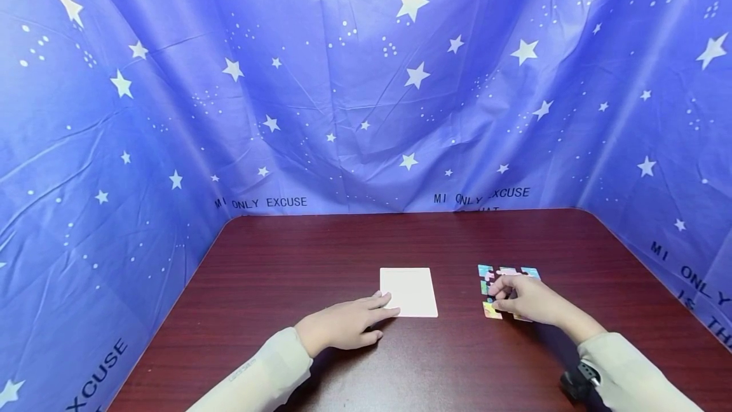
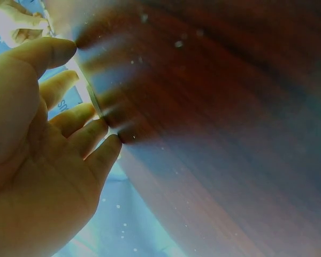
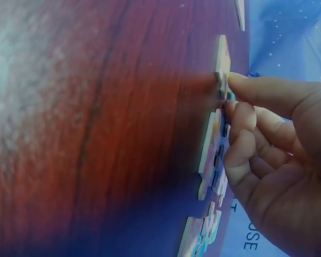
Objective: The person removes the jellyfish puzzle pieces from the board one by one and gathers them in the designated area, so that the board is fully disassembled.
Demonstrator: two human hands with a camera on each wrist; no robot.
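Note:
A white square board [image 1: 408, 292] lies flat on the table. My left hand [image 1: 349, 323] reaches in from the left, fingers spread and fairly straight, fingertips over the board's left edge and lower left corner. To the right lies a group of colourful jigsaw puzzle pieces [image 1: 485, 271], partly covered by my right hand [image 1: 528, 299]. Thumb and index finger of that hand pinch the yellow puzzle piece [image 1: 492, 311] at the group's near left corner; the same piece [image 3: 222, 59] stands by the thumb tip in the right wrist view. Its other fingers curl inward.
The dark red wooden table [image 1: 320, 247] carries the board and the pieces. A blue curtain with white stars [image 1: 343, 113] hangs around its back and sides. A black strap device [image 1: 579, 383] sits at the right wrist.

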